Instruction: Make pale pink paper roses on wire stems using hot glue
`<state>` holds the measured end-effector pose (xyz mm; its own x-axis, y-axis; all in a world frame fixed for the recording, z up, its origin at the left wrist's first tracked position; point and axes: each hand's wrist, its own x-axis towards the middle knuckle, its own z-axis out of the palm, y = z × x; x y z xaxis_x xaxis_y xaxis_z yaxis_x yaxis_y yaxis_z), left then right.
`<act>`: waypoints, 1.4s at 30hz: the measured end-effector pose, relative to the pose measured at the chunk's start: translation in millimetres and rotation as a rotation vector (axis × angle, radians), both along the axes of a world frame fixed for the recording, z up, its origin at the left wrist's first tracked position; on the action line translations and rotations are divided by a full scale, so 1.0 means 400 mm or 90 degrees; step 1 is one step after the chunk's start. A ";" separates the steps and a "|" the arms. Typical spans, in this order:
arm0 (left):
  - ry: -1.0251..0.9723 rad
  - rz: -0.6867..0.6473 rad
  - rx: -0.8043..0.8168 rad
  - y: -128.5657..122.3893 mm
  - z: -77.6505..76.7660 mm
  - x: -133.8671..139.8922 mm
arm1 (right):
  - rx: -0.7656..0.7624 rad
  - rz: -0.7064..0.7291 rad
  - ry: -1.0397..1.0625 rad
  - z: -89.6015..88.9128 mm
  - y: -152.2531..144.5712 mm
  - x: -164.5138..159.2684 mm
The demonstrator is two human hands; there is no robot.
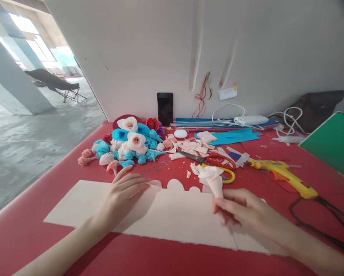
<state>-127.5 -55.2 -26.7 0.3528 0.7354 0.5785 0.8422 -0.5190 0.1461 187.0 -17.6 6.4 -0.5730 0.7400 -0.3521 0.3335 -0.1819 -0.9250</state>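
My right hand (235, 207) pinches the narrow base of a pale cream crepe-paper flower (213, 178), its ruffled top pointing up. My left hand (124, 191) reaches over the left part of a long cream paper strip (174, 214), fingers stretched out and holding nothing I can see. Just beyond those fingertips are thin wires (151, 170) and a heap of blue, white and pink paper flowers (131, 143). Round cut paper pieces (175, 184) lie along the strip's far edge. Behind the held flower are scissors (229, 176) with red and yellow handles.
A yellow glue gun (287, 176) with a black cord lies at the right. Paper scraps (191, 147) and blue paper (235, 136) cover the back of the red table (160, 260). A phone (165, 109) leans on the wall; a green board (335, 142) stands far right.
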 end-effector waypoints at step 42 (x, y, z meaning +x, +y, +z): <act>-0.471 0.000 -0.382 0.110 0.223 0.273 | 0.199 -0.144 0.182 0.028 -0.014 0.008</act>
<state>-18.3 -11.4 62.4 0.0487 0.9822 0.1815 0.4300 -0.1846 0.8837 190.2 -23.1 17.6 -0.4271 0.9025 0.0555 0.0415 0.0808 -0.9959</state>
